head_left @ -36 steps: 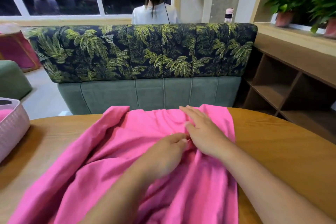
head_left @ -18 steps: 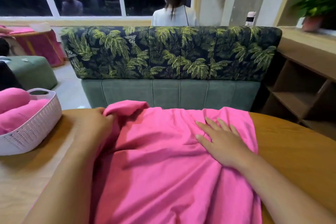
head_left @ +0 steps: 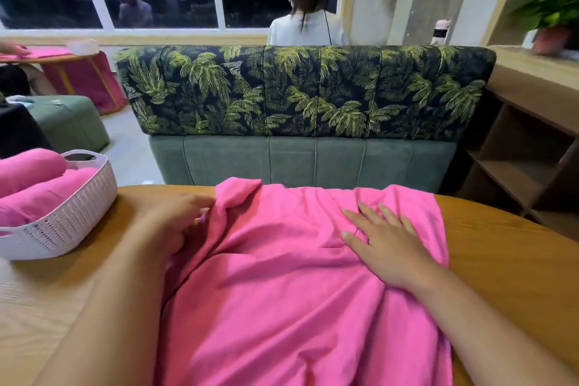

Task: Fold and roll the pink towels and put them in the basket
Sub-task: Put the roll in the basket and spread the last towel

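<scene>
- Two hands on one pink towel (head_left: 282, 291) here, and the towel is spread over the wooden table (head_left: 507, 266). It's rumpled and full of creases, its far edge is near the table's far edge, and the near end runs out of the bottom of the shot.
- Right hand (head_left: 385, 247) lies flat on the right part of the towel, palm down. The fingers (head_left: 369, 213) are straight and a bit spread, pressing on the cloth.
- Left hand (head_left: 178, 216) is at the towel's left edge, where the fabric bunches up into a raised fold. Its fingers are bent and touch that fold, with a bit of pink showing among them. Honestly can't tell if it's actually pinching the cloth or just resting against it.
- White woven basket (head_left: 62, 222) sits on the table's left side, well apart from the spread towel. It already holds rolled pink towels (head_left: 37, 191), at least two by the look of it.
- Past the table there's a sofa (head_left: 307, 97), seen from behind, with a palm-leaf print back and a green base.
- Another person (head_left: 308, 25) in a white top stands beyond it, facing the dark window.
- Wooden shelves (head_left: 526, 147) on the right with a potted plant (head_left: 554, 3) up top, and a green ottoman (head_left: 69, 119) off to the left.
</scene>
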Demonstrator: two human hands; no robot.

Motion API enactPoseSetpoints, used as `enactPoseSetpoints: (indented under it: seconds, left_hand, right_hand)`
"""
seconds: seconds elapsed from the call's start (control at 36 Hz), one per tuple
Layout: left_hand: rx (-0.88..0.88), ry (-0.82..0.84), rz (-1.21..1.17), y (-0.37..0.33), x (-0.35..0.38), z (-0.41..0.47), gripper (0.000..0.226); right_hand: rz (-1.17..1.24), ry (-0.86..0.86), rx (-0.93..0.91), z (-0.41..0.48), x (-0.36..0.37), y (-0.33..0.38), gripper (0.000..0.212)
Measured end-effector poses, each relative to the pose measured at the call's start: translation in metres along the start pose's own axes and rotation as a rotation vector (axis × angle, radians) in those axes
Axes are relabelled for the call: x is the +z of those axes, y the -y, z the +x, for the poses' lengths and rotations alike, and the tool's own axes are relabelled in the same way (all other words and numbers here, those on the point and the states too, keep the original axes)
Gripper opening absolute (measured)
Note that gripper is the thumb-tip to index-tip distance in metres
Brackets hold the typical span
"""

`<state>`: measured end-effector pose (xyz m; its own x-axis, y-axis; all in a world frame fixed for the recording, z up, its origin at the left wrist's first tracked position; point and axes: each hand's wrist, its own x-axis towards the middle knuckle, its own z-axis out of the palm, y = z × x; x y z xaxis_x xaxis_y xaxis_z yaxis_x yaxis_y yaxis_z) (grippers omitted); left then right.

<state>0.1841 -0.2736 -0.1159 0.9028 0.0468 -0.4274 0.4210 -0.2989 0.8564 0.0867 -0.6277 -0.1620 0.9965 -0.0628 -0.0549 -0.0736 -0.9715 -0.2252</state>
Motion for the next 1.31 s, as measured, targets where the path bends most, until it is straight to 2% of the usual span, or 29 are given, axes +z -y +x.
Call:
enactPoseSetpoints:
  seconds: [0.06,0.14,0.22,0.31,0.44,0.53,0.58,0.64,0.72,0.81,0.97,1.08,1.19,1.31]
  left_hand:
    - [0.071,-0.041,0.073,0.004,0.002,0.004,0.021]
    - [0.099,-0.072,0.189,0.006,0.008,0.011,0.019]
    - [0.069,-0.045,0.218,-0.003,0.012,0.013,0.010]
    - [0.104,-0.100,0.212,-0.023,0.012,0.013,0.007]
    - [0.297,-0.253,0.145,-0.067,-0.010,0.014,0.024]
    - [0.506,-0.406,0.056,-0.087,-0.033,0.010,0.018]
    - [0.636,-0.590,0.233,-0.083,-0.054,0.014,0.010]
    - [0.598,-0.687,0.568,-0.060,-0.076,0.030,0.013]
    - [0.459,-0.628,0.954,-0.016,-0.094,0.049,0.026]
    - [0.423,-0.577,1.048,0.008,-0.093,0.054,0.021]
    - [0.373,-0.530,1.016,0.028,-0.087,0.047,0.021]
    - [0.426,-0.496,0.953,0.032,-0.085,0.031,0.018]
    - [0.337,-0.423,0.772,0.044,-0.086,0.001,0.013]
    - [0.279,-0.376,0.569,0.060,-0.088,-0.036,0.017]
  right_hand:
    - [0.000,-0.001,0.000,-0.001,0.000,0.000,0.062]
    - [-0.012,-0.004,-0.004,0.000,0.000,-0.001,0.062]
    - [-0.014,-0.005,-0.007,0.000,0.000,-0.001,0.062]
    - [-0.005,-0.008,-0.011,0.000,0.000,-0.002,0.063]
    - [-0.014,-0.015,-0.014,0.000,0.001,-0.002,0.062]
    - [-0.010,-0.018,-0.019,0.000,0.001,-0.002,0.063]
    - [-0.005,-0.021,-0.022,0.000,0.000,-0.003,0.063]
    - [-0.001,-0.023,-0.024,0.000,-0.001,-0.003,0.062]
    - [-0.001,-0.025,-0.022,-0.001,-0.001,-0.004,0.062]
    - [-0.001,-0.021,-0.020,0.000,-0.002,-0.007,0.062]
    - [0.009,-0.045,-0.017,0.003,-0.006,-0.015,0.061]
    - [0.035,-0.088,-0.004,0.004,-0.006,-0.014,0.062]
    - [0.013,-0.137,0.012,-0.011,-0.011,-0.010,0.060]
    - [-0.004,-0.187,0.060,-0.044,-0.013,0.003,0.051]
